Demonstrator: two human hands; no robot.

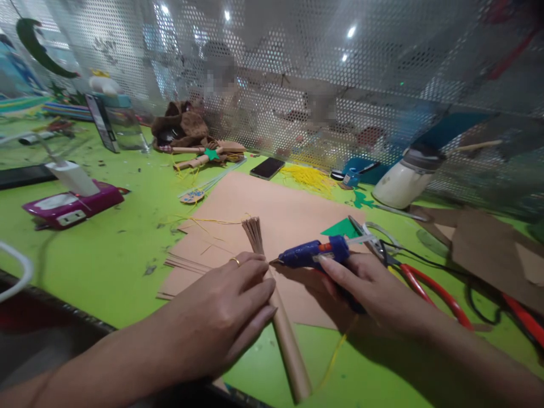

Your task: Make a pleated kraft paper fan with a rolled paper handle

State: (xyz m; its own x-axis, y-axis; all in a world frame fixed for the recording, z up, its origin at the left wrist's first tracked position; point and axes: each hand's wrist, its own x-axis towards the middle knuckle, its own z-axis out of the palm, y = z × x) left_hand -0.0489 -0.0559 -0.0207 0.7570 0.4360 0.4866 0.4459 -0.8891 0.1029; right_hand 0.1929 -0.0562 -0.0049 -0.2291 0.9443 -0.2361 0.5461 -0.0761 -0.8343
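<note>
My left hand (232,303) is closed around the upper part of a rolled brown paper tube (288,340). The tube's far end is a bundle of thin paper strips (253,229), like a small broom. My right hand (361,280) grips a blue hot glue gun (310,253). Its nozzle points left and lies close to the tube beside my left fingertips; whether it touches is hard to tell. Under both hands lies a large sheet of brown paper (272,195). Several cut strips (187,263) stick out by my left wrist.
Red-handled scissors (437,294) and the glue gun's black cord lie on the right. A phone (267,168), yellow strands (310,178) and a white jar (402,178) stand toward the back. On the left is a purple power strip (74,207). A perforated metal panel (272,85) closes the back.
</note>
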